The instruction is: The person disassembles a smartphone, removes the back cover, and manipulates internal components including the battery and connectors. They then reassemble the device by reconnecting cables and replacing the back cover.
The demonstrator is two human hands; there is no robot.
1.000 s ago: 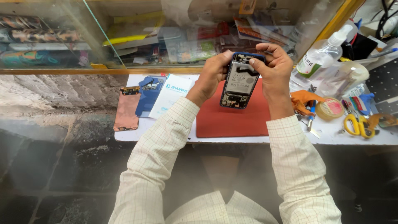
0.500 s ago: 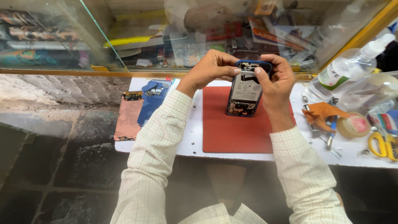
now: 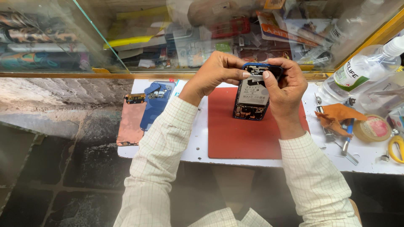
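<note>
A white worktop (image 3: 189, 151) fronts a glass showcase (image 3: 105, 46) over dark stone floor (image 3: 54, 180)

Both forearms reach forward, left hand (image 3: 214, 73) and right hand (image 3: 286, 86) raised, fingertips pinching together

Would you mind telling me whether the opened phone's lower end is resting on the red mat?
Cannot tell. In the head view the opened phone, held by both hands, overlaps the red mat; neither contact nor gap shows.

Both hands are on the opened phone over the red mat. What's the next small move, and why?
Probably keep the right hand steady around the opened phone and peel gently with the left hand. The left fingertips pinch something small at the phone's top edge, where its parts lie exposed, and the phone stands tilted above the red mat, so a jerk could slip it.
</note>
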